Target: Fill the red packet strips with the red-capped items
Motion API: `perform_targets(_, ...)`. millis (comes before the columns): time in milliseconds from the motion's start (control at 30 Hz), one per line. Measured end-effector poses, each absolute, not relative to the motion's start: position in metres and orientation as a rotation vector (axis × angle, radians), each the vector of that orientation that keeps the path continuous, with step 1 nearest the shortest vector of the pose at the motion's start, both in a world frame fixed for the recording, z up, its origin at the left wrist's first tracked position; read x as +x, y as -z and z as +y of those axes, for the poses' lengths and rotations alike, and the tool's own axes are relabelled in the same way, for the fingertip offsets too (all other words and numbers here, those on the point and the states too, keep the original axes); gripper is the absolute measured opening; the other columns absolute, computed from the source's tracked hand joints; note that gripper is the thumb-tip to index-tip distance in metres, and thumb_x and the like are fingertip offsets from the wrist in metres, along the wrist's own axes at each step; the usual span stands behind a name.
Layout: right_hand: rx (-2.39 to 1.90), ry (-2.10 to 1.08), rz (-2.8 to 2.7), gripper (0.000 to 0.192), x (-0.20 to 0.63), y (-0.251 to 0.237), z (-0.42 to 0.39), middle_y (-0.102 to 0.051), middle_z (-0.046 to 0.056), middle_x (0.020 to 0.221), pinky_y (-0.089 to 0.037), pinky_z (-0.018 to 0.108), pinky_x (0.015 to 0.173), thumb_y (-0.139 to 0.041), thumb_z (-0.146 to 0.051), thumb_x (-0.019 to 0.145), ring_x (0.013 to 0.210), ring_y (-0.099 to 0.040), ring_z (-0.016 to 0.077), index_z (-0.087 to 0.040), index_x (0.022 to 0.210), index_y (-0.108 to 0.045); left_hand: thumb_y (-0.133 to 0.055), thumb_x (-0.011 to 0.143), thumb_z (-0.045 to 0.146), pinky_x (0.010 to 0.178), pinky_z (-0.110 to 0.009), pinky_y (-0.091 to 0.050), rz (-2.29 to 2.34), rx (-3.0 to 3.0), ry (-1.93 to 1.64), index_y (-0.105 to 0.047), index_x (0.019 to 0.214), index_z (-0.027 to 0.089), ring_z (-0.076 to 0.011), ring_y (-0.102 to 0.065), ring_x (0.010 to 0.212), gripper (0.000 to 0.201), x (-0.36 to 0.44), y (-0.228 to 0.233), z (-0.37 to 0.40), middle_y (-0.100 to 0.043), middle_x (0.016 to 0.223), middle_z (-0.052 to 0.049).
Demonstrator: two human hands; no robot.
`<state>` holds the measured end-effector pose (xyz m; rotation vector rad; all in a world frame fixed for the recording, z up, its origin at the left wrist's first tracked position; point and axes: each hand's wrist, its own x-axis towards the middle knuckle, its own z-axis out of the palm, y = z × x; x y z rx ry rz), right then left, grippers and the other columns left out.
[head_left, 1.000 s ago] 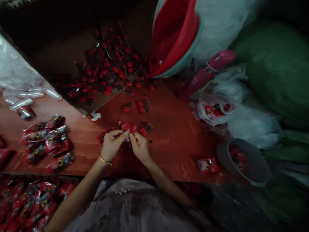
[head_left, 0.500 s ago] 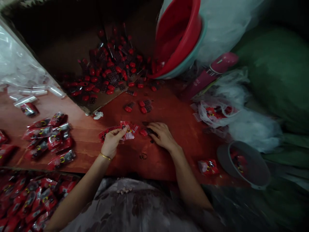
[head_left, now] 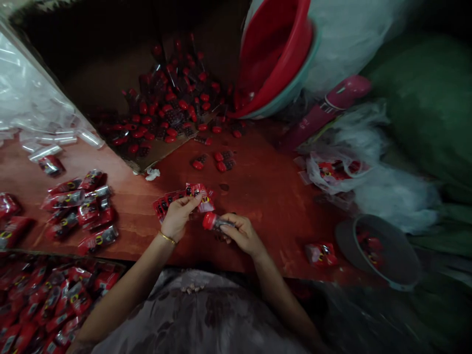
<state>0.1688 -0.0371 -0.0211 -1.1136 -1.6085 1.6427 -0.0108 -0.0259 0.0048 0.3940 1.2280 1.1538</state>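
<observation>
Lifted off the table since half a second ago, a small red-capped container [head_left: 212,221] now sits just right of the picture's middle, tilted, its red end pointing left. Back then it lay under the right hand [head_left: 241,233]; now that hand has drawn nearer the person's body and pinches the dark, see-through end between thumb and fingers. Little has changed for the left hand [head_left: 177,217], its thumb and fingers pinching a red printed packet [head_left: 202,196] at mid-frame, just beside the container. More red packets [head_left: 162,206] are fanned on the table to its left.

Dull red and worn, the table [head_left: 269,196] carries three loose containers [head_left: 224,161] above the hands. A heap of wrapped packs [head_left: 88,211] lies at left, near clear tubes [head_left: 62,138]. Up top, a big cardboard box [head_left: 158,156] opens onto a dark pile of red-capped pieces [head_left: 173,110]; a red basin [head_left: 258,59] leans within a teal one beside it. Over at right I see a magenta flask [head_left: 335,103], crumpled plastic [head_left: 394,191] and a grey bucket [head_left: 344,241], the room dim behind.
</observation>
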Motion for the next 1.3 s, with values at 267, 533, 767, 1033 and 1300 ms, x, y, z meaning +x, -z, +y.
perform_targets(267,-1.144,-1.657,-1.506,0.023,0.160,0.021,-0.039,-0.052,-0.004,0.053,-0.035,0.017,0.040,-0.055,-0.039,0.075,0.041,-0.045,0.0067,-0.016,0.079,-0.059,-0.079,0.045,0.048,0.046,-0.020,-0.037,1.297,0.456,-1.203,-0.064,0.060,0.013,-0.0079,-0.050,0.047,0.042,-0.015,-0.004,-0.029,-0.060,0.054,0.001)
perform_targets(533,-1.117,-1.555,-1.627,0.021,0.160,0.019,-0.043,-0.051,-0.003,0.055,-0.035,0.019,0.041,-0.053,-0.038,0.078,0.044,-0.044,0.0078,-0.017,0.079,-0.059,-0.079,0.043,0.050,0.044,-0.020,-0.037,1.324,0.442,-1.176,-0.064,0.060,0.013,-0.0077,-0.048,0.045,0.044,-0.016,-0.005,-0.029,-0.059,0.053,0.001)
perform_targets(767,-1.166,-1.461,-1.634,0.017,0.157,0.025,-0.041,-0.050,-0.004,0.054,-0.035,0.019,0.042,-0.053,-0.033,0.077,0.045,-0.044,0.0082,-0.017,0.078,-0.059,-0.079,0.042,0.052,0.044,-0.019,-0.037,1.300,0.450,-1.100,-0.063,0.055,0.012,-0.0069,-0.048,0.045,0.045,-0.020,-0.009,-0.030,-0.057,0.050,0.000)
perform_targets(1033,-1.181,-1.544,-1.477,0.024,0.154,0.028,-0.043,-0.049,-0.004,0.052,-0.036,0.019,0.041,-0.054,-0.041,0.077,0.044,-0.045,0.0082,-0.017,0.076,-0.059,-0.079,0.047,0.047,0.047,-0.017,-0.041,1.276,0.555,-1.116,-0.067,0.067,0.013,-0.0071,-0.052,0.050,0.041,-0.017,0.005,-0.035,-0.061,0.059,0.000)
perform_targets(1300,-1.196,-1.566,-1.281,0.027,0.145,0.032,-0.044,-0.051,-0.005,0.050,-0.031,0.015,0.034,-0.052,-0.044,0.080,0.037,-0.041,0.0051,-0.017,0.079,-0.057,-0.082,0.044,0.040,0.048,-0.017,-0.042,1.281,0.525,-1.202,-0.067,0.071,0.013,-0.0063,-0.052,0.050,0.041,-0.009,0.013,-0.039,-0.062,0.059,0.001)
